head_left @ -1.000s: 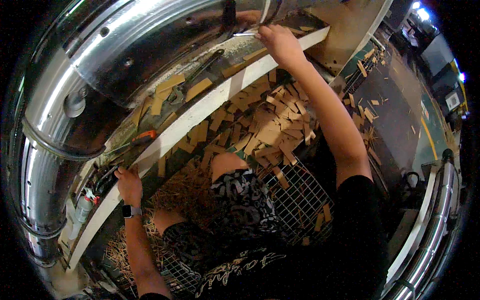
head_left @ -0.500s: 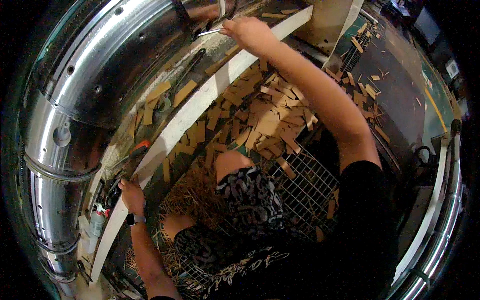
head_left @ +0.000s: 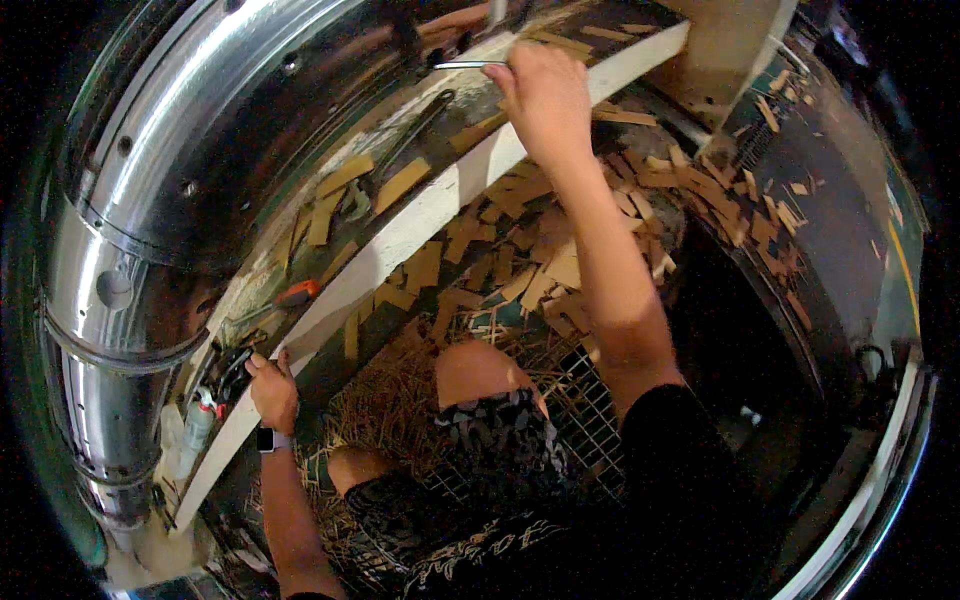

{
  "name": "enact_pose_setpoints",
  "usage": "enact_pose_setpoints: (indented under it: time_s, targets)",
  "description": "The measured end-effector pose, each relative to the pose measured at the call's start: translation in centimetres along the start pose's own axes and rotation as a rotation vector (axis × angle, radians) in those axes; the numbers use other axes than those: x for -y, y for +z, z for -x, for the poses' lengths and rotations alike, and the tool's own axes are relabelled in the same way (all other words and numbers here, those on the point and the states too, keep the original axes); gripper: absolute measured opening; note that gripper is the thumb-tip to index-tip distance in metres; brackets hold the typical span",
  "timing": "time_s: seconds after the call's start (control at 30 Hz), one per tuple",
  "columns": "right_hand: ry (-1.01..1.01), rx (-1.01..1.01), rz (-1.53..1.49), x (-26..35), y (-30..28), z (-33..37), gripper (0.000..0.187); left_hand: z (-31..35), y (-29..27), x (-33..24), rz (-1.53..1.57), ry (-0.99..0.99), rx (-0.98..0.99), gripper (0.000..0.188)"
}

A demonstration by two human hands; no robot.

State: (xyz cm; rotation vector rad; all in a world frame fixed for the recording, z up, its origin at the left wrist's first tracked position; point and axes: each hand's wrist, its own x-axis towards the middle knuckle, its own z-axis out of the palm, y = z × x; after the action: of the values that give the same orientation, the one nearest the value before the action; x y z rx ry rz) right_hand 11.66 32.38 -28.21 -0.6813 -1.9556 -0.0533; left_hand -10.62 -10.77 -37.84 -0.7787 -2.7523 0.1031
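- Rod (head_left: 465, 65), slender and metallic, is projecting leftward from the right hand (head_left: 548, 100), which is grasping it between thumb and curled fingers.
- The rod's free end is pointing toward the polished cylinder (head_left: 95, 240), above the ledge; whether the two are touching, one cannot tell.
- The left hand (head_left: 273, 395) is resting on the white rail (head_left: 390, 245), its fingers bending over the edge; how firmly it is closing, one cannot tell. A watch (head_left: 267, 439) is encircling that wrist.
- A clear bottle (head_left: 199, 422) with a red-and-white top is standing tilted near the left hand.
- An orange-handled tool (head_left: 296, 293) and a dark long tool (head_left: 418, 130) are lying on the ledge between cylinder and rail.
- Tan strips (head_left: 540, 285) are lying scattered on the ledge and heaping below the rail, near a metal grating (head_left: 592, 410).
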Motion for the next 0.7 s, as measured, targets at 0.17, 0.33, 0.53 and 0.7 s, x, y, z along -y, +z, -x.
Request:
enact_pose_setpoints:
  time_s: [0.17, 0.33, 0.53, 0.7]
  targets:
    - [0.1, -0.046, -0.035, 1.2, -0.4, 0.3, 0.024, 0.0, 1.1, 1.7, -0.195, 0.04, -0.023, 0.054]
    - [0.034, -0.02, -0.096, 0.5, -0.8, 0.0, 0.022, -0.2, 1.0, 1.2, -0.135, 0.004, 0.018, 0.053]
    - [-0.1, 0.006, -0.164, -1.4, -0.7, -0.7, 0.02, -0.2, 1.2, 1.1, -0.141, 0.016, -0.046, 0.051]
    - [-0.132, 0.038, -0.22, -2.3, -0.7, -1.0, 0.019, -0.2, -0.6, -0.4, 0.003, -0.041, 0.024, 0.05]
